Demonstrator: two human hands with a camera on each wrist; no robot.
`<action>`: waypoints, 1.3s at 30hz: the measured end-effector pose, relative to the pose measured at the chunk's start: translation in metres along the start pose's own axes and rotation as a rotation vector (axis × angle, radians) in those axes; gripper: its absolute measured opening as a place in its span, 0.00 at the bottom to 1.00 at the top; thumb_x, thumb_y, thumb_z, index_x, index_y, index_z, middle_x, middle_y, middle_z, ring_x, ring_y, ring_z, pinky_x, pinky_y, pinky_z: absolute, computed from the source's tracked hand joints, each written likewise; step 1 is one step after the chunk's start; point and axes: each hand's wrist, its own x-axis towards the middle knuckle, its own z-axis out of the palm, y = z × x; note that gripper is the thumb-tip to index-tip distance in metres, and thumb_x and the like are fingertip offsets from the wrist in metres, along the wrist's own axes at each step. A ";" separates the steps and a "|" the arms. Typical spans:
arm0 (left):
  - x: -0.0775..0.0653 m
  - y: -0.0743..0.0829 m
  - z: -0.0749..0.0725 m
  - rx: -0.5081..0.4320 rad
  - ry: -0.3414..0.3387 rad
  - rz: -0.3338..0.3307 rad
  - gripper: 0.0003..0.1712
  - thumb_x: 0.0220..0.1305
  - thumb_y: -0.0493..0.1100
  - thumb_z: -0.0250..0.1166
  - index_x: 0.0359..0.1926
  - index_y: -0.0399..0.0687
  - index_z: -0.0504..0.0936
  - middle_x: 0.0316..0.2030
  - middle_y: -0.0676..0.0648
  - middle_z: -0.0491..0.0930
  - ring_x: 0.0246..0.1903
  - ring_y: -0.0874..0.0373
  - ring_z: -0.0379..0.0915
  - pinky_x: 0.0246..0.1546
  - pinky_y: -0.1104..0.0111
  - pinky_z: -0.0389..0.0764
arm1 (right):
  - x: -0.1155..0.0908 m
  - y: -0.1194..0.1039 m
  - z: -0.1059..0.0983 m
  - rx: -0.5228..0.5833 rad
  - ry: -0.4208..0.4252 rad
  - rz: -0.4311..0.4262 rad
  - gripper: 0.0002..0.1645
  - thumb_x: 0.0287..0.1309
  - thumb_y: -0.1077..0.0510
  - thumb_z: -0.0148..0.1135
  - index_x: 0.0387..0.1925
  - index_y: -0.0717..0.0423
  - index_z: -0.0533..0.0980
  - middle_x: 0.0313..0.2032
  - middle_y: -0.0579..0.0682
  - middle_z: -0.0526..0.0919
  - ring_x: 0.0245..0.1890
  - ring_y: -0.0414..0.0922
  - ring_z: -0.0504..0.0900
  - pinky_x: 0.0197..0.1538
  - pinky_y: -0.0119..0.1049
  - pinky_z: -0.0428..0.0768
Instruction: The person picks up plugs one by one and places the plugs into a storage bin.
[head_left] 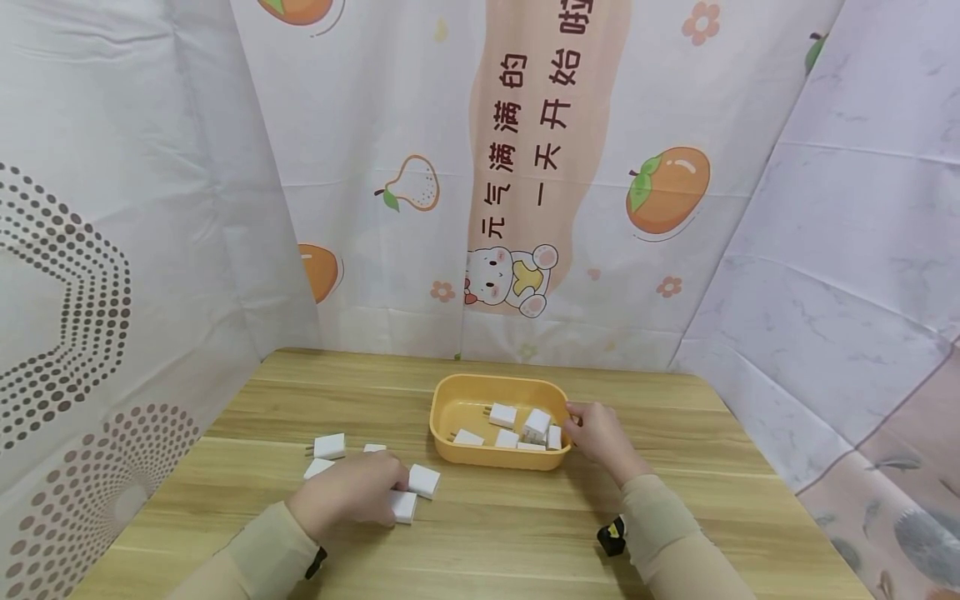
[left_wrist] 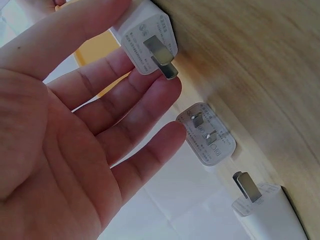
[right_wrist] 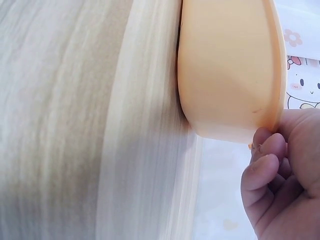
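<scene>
My left hand (head_left: 352, 492) is low over the table's left half, with a white plug-in charger (head_left: 403, 507) between thumb and fingertips. The left wrist view shows its two metal prongs pointing back toward the palm. Just beyond these fingers lies another white charger (head_left: 423, 481). At the right end of a yellow plastic basket (head_left: 480, 456), my right hand (head_left: 600, 433) pinches the rim between thumb and curled fingers. Several white chargers (head_left: 503, 415) lie inside the basket, tilted in different directions.
More chargers lie left of the basket: one (head_left: 328, 447) with prongs facing left, and another (head_left: 318, 467) partly behind the left hand. The wooden table (head_left: 525, 533) ends at a printed curtain (head_left: 360, 275) at the back. Curtains also hang on both sides.
</scene>
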 end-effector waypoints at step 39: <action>0.013 0.006 -0.021 -0.016 0.124 0.094 0.17 0.56 0.44 0.76 0.47 0.48 0.87 0.41 0.57 0.81 0.35 0.66 0.74 0.35 0.70 0.79 | -0.001 0.001 0.002 0.021 0.014 -0.003 0.26 0.65 0.62 0.57 0.63 0.67 0.76 0.16 0.45 0.74 0.13 0.40 0.66 0.18 0.33 0.68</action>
